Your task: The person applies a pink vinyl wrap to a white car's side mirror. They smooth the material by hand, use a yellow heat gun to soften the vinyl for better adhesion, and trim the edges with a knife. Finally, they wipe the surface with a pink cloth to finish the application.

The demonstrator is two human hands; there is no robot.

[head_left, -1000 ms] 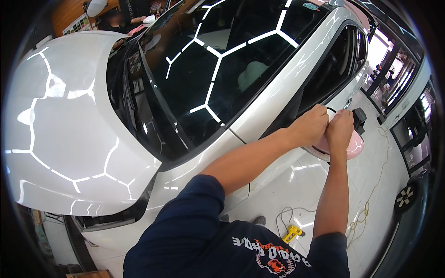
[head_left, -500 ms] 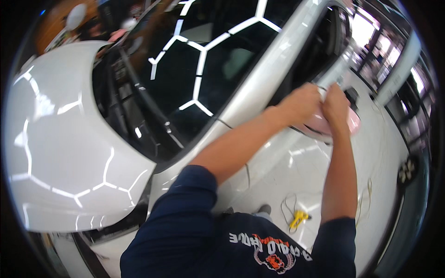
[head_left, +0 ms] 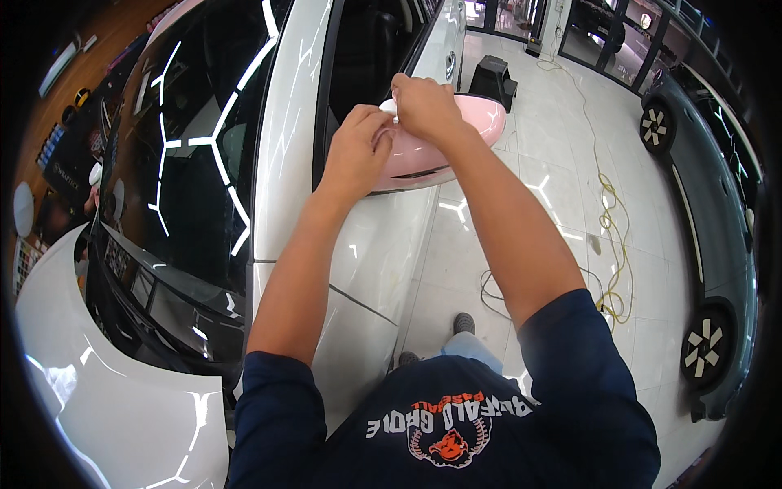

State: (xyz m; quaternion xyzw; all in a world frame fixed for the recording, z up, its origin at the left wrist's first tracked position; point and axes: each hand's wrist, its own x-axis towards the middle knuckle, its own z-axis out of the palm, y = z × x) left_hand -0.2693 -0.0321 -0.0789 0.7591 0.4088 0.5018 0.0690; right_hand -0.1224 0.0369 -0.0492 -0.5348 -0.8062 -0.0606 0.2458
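A pink side mirror cover (head_left: 482, 118) stands out from the door of a white car (head_left: 287, 106). Both of my hands are at its top, on the edge nearest the side window. My left hand (head_left: 354, 155) rests against the cover with fingers curled in and fingertips pressed together. Beside it, my right hand (head_left: 425, 106) is closed, its knuckles up and its fingertips hidden. A small white piece (head_left: 389, 107) shows between the two hands. I cannot make out what, if anything, either hand grips.
On the left are the windscreen (head_left: 195, 114) and the raised white hood (head_left: 138, 407). A black step stool (head_left: 492, 81) stands beyond the mirror. A yellow cord (head_left: 612, 244) trails over the tiled floor (head_left: 538, 155). At the right is a grey car (head_left: 717, 196).
The view has swung right and drawn closer to the mirror. My hands stay at the mirror's top, with the left one lower now. The yellow tool on the floor is no longer visible.
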